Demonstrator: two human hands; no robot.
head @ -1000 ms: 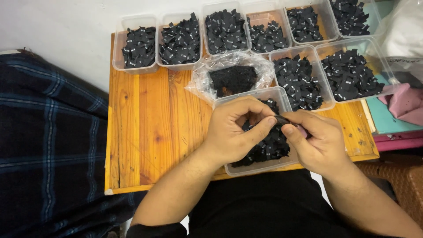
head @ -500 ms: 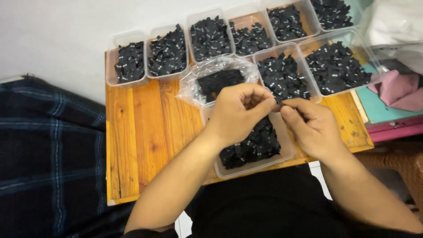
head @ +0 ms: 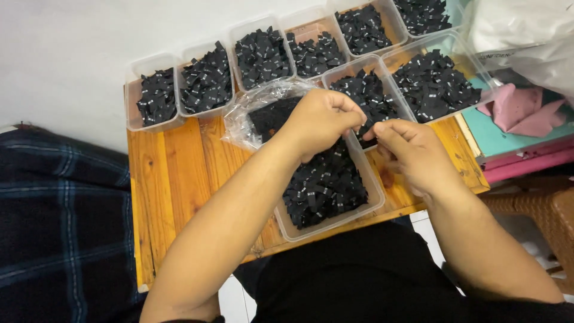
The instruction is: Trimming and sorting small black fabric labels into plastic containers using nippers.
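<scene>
Two hands are brought together above a clear plastic tub [head: 287, 224] of small black pieces [head: 326, 188], which sits at the near edge of a wooden table [head: 179, 173]. The left hand [head: 320, 122] is curled, with its fingertips pressed toward those of the right hand [head: 412, 155]. Whatever is pinched between them is hidden by the fingers and too small to be made out, so it cannot be told whether either hand actually grips a piece. Part of the tub's contents is covered by the left forearm.

A crumpled clear plastic bag [head: 251, 110] with more black pieces inside is seen just behind the left hand, partly hidden by it. Seven further tubs of the same black pieces [head: 206, 78] are set in rows along the far side of the table; the one at the top right is cut off by the frame. At the right, a pink cloth [head: 517, 110] lies on a teal surface [head: 499, 134], and a white bag [head: 520, 30] is cut off at the corner. Dark plaid fabric [head: 60, 227] fills the left side.
</scene>
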